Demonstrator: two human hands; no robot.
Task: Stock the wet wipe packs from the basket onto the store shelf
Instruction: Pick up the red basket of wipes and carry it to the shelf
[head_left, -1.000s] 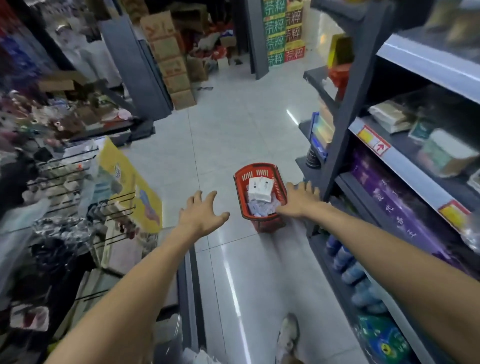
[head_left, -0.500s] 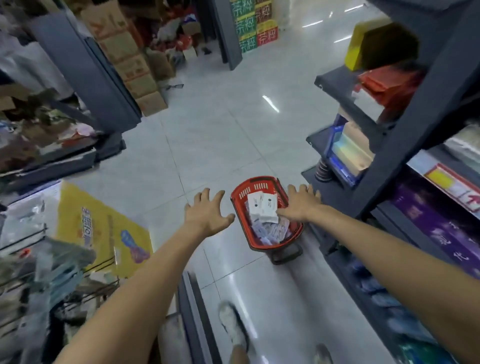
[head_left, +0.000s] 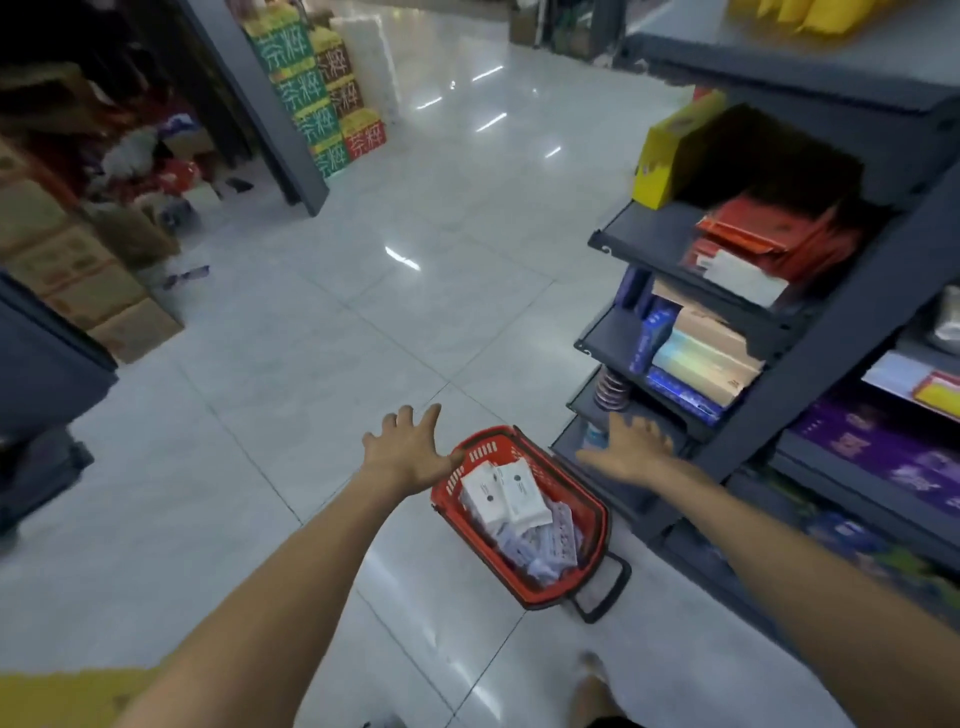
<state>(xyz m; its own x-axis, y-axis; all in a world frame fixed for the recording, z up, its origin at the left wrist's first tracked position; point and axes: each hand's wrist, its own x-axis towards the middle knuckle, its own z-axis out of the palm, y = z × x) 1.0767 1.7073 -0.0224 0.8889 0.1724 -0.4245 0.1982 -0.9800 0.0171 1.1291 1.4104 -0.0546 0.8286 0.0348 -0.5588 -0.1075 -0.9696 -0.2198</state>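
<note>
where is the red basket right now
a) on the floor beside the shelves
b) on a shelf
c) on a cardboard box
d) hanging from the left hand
a: the red basket sits on the floor by the shelves, with the left hand and right hand open above it, holding nothing.

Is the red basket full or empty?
Partly full. The red basket on the floor holds white wet wipe packs on top of bluish ones, piled below its rim.
</note>
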